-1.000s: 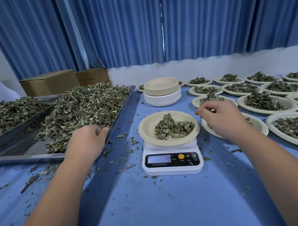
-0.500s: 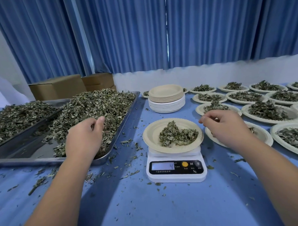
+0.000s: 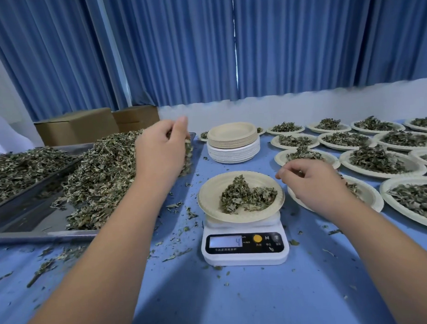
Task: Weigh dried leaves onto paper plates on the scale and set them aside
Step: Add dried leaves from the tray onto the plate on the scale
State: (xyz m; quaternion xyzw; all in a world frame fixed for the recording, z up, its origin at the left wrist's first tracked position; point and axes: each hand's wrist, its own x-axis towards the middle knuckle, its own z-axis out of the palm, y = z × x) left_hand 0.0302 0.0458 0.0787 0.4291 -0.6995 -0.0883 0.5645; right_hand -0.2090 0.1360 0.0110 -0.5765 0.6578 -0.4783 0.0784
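Left hand [image 3: 162, 149] gripped a clump of leaves [image 3: 188, 151], held above tray [image 3: 28, 216]. Plate [image 3: 210, 198] with small pile [image 3: 245, 197] sat on scale [image 3: 244, 250], display read 4. Right hand [image 3: 312, 182] hovered just right of plate, fingers curled; couldn't tell if it held anything.

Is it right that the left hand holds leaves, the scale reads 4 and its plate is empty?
No. The head view shows the plate on the scale is not empty: a pile of leaves lies on it. The rest holds: the left hand grips a handful and the scale reads 4.
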